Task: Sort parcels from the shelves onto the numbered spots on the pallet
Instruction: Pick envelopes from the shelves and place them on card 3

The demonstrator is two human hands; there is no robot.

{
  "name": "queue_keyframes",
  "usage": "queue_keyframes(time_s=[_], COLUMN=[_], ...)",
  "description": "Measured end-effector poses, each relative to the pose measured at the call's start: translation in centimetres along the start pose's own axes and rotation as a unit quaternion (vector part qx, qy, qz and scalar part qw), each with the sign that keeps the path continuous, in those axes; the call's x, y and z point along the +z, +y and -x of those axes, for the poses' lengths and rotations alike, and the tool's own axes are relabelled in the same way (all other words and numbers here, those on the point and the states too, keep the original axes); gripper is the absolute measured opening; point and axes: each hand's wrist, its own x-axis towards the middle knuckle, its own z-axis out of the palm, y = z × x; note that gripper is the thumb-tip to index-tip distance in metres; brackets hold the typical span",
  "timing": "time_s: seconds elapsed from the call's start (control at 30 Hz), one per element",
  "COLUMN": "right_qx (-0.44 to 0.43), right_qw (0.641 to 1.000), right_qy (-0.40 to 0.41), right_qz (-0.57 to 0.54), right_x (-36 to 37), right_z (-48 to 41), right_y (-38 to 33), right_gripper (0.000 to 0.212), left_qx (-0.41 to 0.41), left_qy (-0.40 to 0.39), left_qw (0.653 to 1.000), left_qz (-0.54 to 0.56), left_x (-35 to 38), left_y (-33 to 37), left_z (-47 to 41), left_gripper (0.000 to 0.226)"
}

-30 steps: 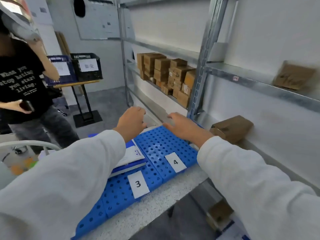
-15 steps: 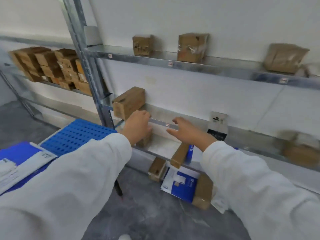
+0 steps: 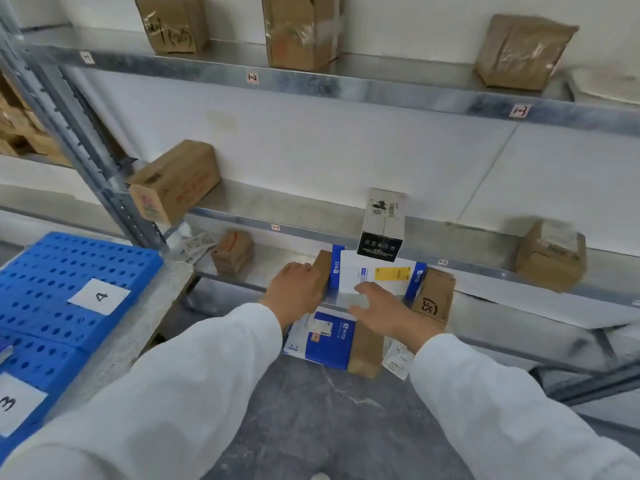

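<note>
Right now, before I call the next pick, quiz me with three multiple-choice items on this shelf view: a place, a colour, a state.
1. The black-and-white box stands on: A the top shelf; B the middle shelf; C the floor.
2. The pallet is: A blue; B red; C green.
3. The right hand is: A open; B gripping a box; C out of view.
Key: B, it stands at that shelf's front edge; A, blue perforated plastic; A, fingers spread, nothing held.
</note>
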Motion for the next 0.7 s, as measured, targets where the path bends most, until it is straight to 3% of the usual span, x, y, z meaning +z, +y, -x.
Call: queue_keyframes(time_s=[0.23, 0.37, 0.5, 0.6, 0.63, 0.7], right_qx=[0.070, 0.120, 0.146, 0.160, 0.173, 0.174], right_qw=[0.997, 0.993, 0.988, 0.985, 0.983, 0.981], right_qy=[-0.028, -0.002, 0.025, 0.054, 0.055, 0.080], right_qz=[0.021, -0.019, -0.052, -0.033, -0.035, -0.007], right_x=[1.4, 2.0, 1.5, 0.8, 0.2, -1.1], right_z=[-7.4, -11.8, -16.8, -21.0, -22.0, -24.5], right_y=[7.1, 12.5, 19.4, 25.0, 26.2, 28.6], right_gripper=[0.040, 0.044, 0.039, 0.051, 0.046, 0.012], left_qx=[-0.033, -0.080, -0.089, -0.102, -0.108, -0.106], left_qy=[-0.049, -0.083, -0.104, -0.118, -0.119, -0.128], left_qw=[0.998, 0.992, 0.990, 0.988, 0.987, 0.985], left_qz=[0.037, 0.051, 0.018, 0.006, -0.001, -0.035], left_x=[9.3, 14.9, 20.1, 23.8, 24.7, 26.2], left_y=[-2.8, -3.8, -4.7, -5.2, -5.3, -5.7], left_z=[-8.2, -11.8, -15.5, -19.4, -20.4, -22.5], left_gripper=[0.026, 0.015, 0.021, 0.017, 0.017, 0.024])
